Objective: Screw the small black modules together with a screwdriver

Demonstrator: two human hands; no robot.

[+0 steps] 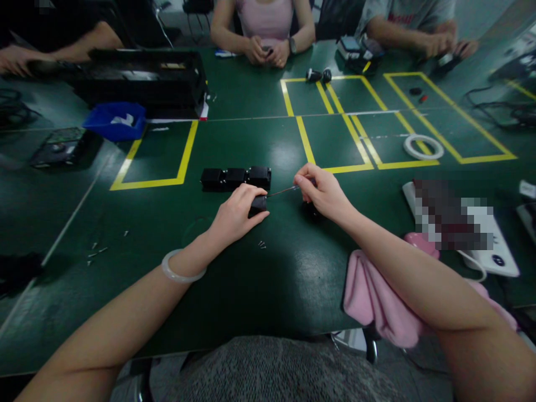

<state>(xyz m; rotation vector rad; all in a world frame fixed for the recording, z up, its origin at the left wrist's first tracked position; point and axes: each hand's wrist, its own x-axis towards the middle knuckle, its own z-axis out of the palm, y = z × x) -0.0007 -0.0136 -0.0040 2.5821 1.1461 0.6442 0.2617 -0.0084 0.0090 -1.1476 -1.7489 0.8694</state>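
Black block [258, 205] just on near side of three-block row [235, 177], by its right end, gripped between left hand's [238, 210] thumb and fingers. Right hand [323, 192], right of row, fingers closed round thin tool [285, 191] (tip at block's edge). Loose screws [262, 244] nearer person than row; white ring [424, 156] well right of row.

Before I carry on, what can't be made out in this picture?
Head view:
Small black block: partly covered by the left hand.
Thin metallic tool: rear end hidden by the right hand.
Dark object below: partly covered by that hand.
Small silvery screws: heads too small to read.
White flat rectangular object: much of its top hidden by pixelation.
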